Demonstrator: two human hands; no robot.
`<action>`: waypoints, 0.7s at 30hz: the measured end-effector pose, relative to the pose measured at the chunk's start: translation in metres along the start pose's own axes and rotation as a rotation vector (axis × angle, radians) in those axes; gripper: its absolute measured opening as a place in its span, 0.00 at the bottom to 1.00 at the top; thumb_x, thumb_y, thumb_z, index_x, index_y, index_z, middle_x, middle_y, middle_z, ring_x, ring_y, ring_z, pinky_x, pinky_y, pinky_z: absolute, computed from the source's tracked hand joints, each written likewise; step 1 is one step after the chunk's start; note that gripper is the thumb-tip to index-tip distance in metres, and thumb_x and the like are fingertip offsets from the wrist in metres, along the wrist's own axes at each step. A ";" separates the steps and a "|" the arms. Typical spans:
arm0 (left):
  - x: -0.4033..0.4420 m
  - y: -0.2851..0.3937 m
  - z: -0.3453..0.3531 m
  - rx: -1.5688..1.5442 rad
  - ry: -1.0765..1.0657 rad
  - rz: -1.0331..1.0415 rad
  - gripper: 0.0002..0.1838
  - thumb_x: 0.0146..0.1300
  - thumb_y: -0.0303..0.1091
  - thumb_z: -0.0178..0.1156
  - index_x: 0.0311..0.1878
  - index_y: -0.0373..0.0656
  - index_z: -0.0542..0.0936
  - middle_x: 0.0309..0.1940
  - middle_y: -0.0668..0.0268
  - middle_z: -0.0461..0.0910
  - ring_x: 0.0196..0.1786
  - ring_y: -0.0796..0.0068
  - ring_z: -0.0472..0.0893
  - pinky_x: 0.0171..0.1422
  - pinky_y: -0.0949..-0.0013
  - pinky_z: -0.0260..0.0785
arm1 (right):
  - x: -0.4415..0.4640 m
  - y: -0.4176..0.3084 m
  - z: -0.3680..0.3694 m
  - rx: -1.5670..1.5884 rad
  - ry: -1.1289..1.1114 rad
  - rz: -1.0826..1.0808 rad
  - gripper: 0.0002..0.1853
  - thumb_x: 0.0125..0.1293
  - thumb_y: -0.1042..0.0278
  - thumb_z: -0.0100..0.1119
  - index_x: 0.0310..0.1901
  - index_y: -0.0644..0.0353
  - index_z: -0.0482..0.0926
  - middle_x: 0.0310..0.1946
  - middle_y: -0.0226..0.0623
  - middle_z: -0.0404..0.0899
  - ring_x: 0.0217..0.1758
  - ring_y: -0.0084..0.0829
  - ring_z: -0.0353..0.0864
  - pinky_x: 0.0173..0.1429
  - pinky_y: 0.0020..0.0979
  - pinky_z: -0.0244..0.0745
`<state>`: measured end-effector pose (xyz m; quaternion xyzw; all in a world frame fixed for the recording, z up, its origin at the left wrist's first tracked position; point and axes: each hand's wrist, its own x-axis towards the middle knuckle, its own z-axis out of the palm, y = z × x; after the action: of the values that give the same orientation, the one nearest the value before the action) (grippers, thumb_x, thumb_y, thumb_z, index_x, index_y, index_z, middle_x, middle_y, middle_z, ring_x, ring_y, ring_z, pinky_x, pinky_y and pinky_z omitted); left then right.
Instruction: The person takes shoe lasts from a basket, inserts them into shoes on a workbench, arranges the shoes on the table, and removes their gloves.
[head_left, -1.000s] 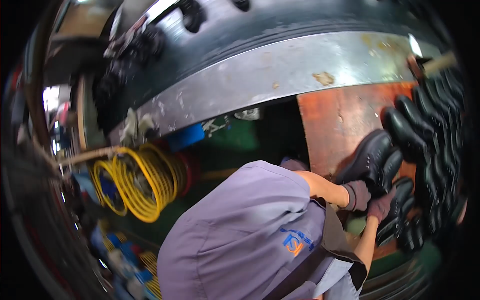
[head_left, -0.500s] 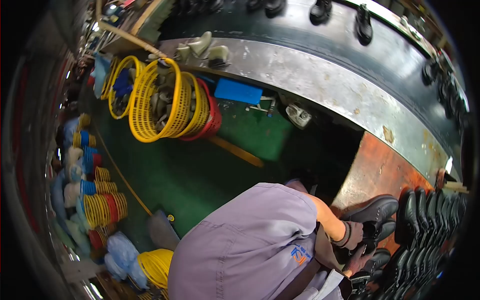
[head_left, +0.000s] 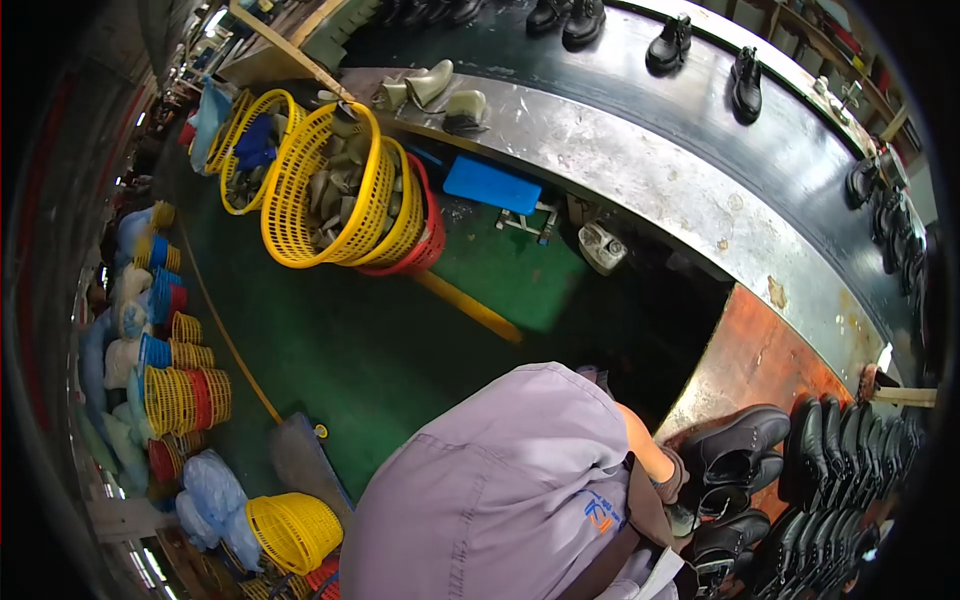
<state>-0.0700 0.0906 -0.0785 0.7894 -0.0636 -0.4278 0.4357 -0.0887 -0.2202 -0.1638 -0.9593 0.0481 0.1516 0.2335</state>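
Note:
My left forearm comes out of a grey-purple sleeve (head_left: pixel 500 460) at lower centre. A dark knit glove covers my left hand (head_left: pixel 672 478), which is close to my body beside the brown apron strap (head_left: pixel 648 505). Its fingers are hidden, so I cannot tell whether it holds anything. My right hand is not clearly visible behind the strap and apron. Just right of my left hand, a black lace-up shoe (head_left: pixel 738 438) lies on the reddish-brown board (head_left: pixel 765 335), with another black shoe (head_left: pixel 728 540) below it.
Tight rows of black shoes (head_left: pixel 830 450) fill the lower right. Black shoes (head_left: pixel 747 85) stand along the dark conveyor belt (head_left: pixel 640 95) behind a metal ledge (head_left: pixel 600 140). Yellow baskets (head_left: pixel 285 190) holding shoe lasts, a blue stool (head_left: pixel 490 185) and a white jug (head_left: pixel 602 248) are on the green floor.
My gloved hands have drawn back from the black shoes toward my body; the right one has gone out of clear sight. The camera view has shifted slightly.

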 end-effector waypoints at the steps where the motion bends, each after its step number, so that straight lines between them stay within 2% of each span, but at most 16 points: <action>1: -0.005 0.005 -0.006 -0.019 -0.074 -0.051 0.40 0.65 0.56 0.58 0.76 0.44 0.68 0.70 0.52 0.75 0.71 0.50 0.75 0.73 0.45 0.67 | 0.000 -0.011 -0.002 0.105 -0.063 0.045 0.36 0.72 0.53 0.64 0.74 0.63 0.67 0.65 0.48 0.78 0.63 0.45 0.80 0.67 0.41 0.74; 4: 0.071 -0.022 0.027 0.306 -0.091 0.130 0.43 0.66 0.68 0.49 0.74 0.45 0.72 0.71 0.56 0.75 0.72 0.52 0.75 0.72 0.47 0.68 | -0.010 -0.040 -0.013 0.475 -0.219 0.202 0.35 0.71 0.55 0.65 0.74 0.64 0.67 0.64 0.47 0.79 0.62 0.43 0.81 0.65 0.41 0.75; 5: 0.128 -0.055 0.067 0.108 -0.102 0.044 0.45 0.65 0.71 0.48 0.74 0.45 0.72 0.74 0.57 0.71 0.73 0.53 0.73 0.73 0.43 0.66 | -0.021 -0.050 -0.019 0.592 -0.252 0.254 0.35 0.71 0.56 0.66 0.73 0.64 0.67 0.63 0.46 0.79 0.62 0.42 0.81 0.65 0.40 0.76; 7: 0.072 -0.014 0.029 -0.149 -0.243 0.048 0.44 0.65 0.68 0.53 0.73 0.42 0.70 0.70 0.55 0.73 0.66 0.56 0.76 0.64 0.50 0.70 | -0.049 -0.076 -0.040 0.784 -0.267 0.356 0.34 0.70 0.58 0.66 0.73 0.64 0.68 0.63 0.45 0.79 0.61 0.40 0.81 0.64 0.40 0.76; 8: 0.058 -0.006 0.018 -0.292 -0.335 0.013 0.44 0.65 0.67 0.55 0.73 0.40 0.69 0.67 0.55 0.74 0.62 0.58 0.78 0.59 0.53 0.71 | -0.060 -0.098 -0.048 0.946 -0.240 0.418 0.31 0.69 0.64 0.66 0.71 0.65 0.70 0.59 0.40 0.81 0.57 0.34 0.82 0.60 0.36 0.78; 9: 0.049 0.003 0.011 -0.415 -0.410 -0.036 0.45 0.65 0.66 0.58 0.73 0.39 0.68 0.65 0.54 0.75 0.59 0.60 0.79 0.55 0.56 0.73 | -0.071 -0.126 -0.063 1.077 -0.183 0.489 0.28 0.69 0.67 0.65 0.69 0.67 0.72 0.57 0.39 0.82 0.55 0.33 0.83 0.60 0.35 0.78; 10: 0.039 0.018 0.005 -0.532 -0.443 -0.083 0.45 0.65 0.64 0.60 0.73 0.37 0.68 0.62 0.53 0.76 0.56 0.61 0.80 0.50 0.60 0.75 | -0.075 -0.127 -0.078 1.028 -0.203 0.434 0.27 0.68 0.70 0.64 0.67 0.67 0.74 0.55 0.38 0.83 0.55 0.32 0.83 0.59 0.35 0.77; 11: 0.024 0.032 -0.003 -0.632 -0.437 -0.113 0.45 0.64 0.63 0.63 0.72 0.36 0.67 0.60 0.53 0.77 0.52 0.63 0.82 0.45 0.63 0.77 | -0.073 -0.121 -0.081 1.136 -0.215 0.447 0.26 0.68 0.70 0.64 0.66 0.67 0.75 0.54 0.38 0.83 0.55 0.31 0.83 0.60 0.33 0.77; 13: -0.035 0.072 -0.029 -0.810 -0.292 -0.059 0.32 0.67 0.54 0.63 0.61 0.34 0.78 0.47 0.61 0.83 0.47 0.70 0.81 0.52 0.63 0.76 | -0.075 -0.131 -0.115 1.150 -0.374 0.377 0.27 0.66 0.70 0.66 0.66 0.67 0.76 0.53 0.37 0.84 0.54 0.30 0.84 0.61 0.32 0.78; 15: -0.018 0.056 -0.006 -0.817 -0.201 0.341 0.39 0.65 0.61 0.67 0.67 0.40 0.75 0.51 0.61 0.82 0.54 0.73 0.79 0.61 0.66 0.71 | -0.069 -0.169 -0.162 1.137 -0.467 0.257 0.27 0.64 0.68 0.67 0.65 0.67 0.77 0.53 0.36 0.85 0.54 0.30 0.84 0.61 0.33 0.78; 17: -0.009 0.073 -0.021 -0.741 -0.054 0.365 0.40 0.63 0.64 0.69 0.66 0.41 0.75 0.51 0.58 0.82 0.54 0.73 0.79 0.60 0.67 0.72 | -0.043 -0.179 -0.177 1.140 -0.490 0.128 0.25 0.64 0.66 0.67 0.62 0.67 0.80 0.52 0.33 0.85 0.53 0.26 0.83 0.60 0.31 0.78; 18: -0.029 0.100 -0.048 -0.816 0.017 0.142 0.39 0.63 0.63 0.69 0.65 0.40 0.76 0.50 0.57 0.82 0.54 0.73 0.80 0.59 0.68 0.73 | -0.028 -0.193 -0.187 1.094 -0.467 0.143 0.24 0.65 0.65 0.68 0.60 0.68 0.81 0.50 0.32 0.85 0.51 0.25 0.83 0.58 0.29 0.78; 19: -0.022 0.104 -0.058 -0.725 0.130 0.153 0.36 0.65 0.60 0.68 0.64 0.40 0.76 0.50 0.58 0.82 0.51 0.72 0.81 0.54 0.66 0.75 | -0.007 -0.188 -0.182 1.048 -0.455 0.151 0.25 0.64 0.61 0.71 0.59 0.65 0.82 0.48 0.32 0.85 0.49 0.23 0.82 0.56 0.28 0.78; 20: -0.016 0.109 -0.067 -0.635 0.246 0.171 0.33 0.67 0.57 0.68 0.63 0.40 0.75 0.50 0.59 0.82 0.49 0.70 0.82 0.50 0.65 0.77 | 0.008 -0.203 -0.186 0.870 -0.378 0.185 0.26 0.62 0.57 0.75 0.58 0.63 0.84 0.45 0.31 0.85 0.48 0.20 0.81 0.54 0.27 0.77; 21: -0.021 0.121 -0.075 -0.561 0.408 0.130 0.33 0.66 0.59 0.67 0.58 0.38 0.78 0.44 0.58 0.84 0.43 0.68 0.83 0.50 0.62 0.77 | 0.029 -0.186 -0.165 0.822 -0.193 0.126 0.27 0.62 0.58 0.75 0.59 0.62 0.83 0.47 0.33 0.86 0.50 0.23 0.83 0.56 0.27 0.78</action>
<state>0.0048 0.0740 0.0433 0.7026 0.0945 -0.2334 0.6656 0.0132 -0.1324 0.0472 -0.7631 0.1408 0.2227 0.5901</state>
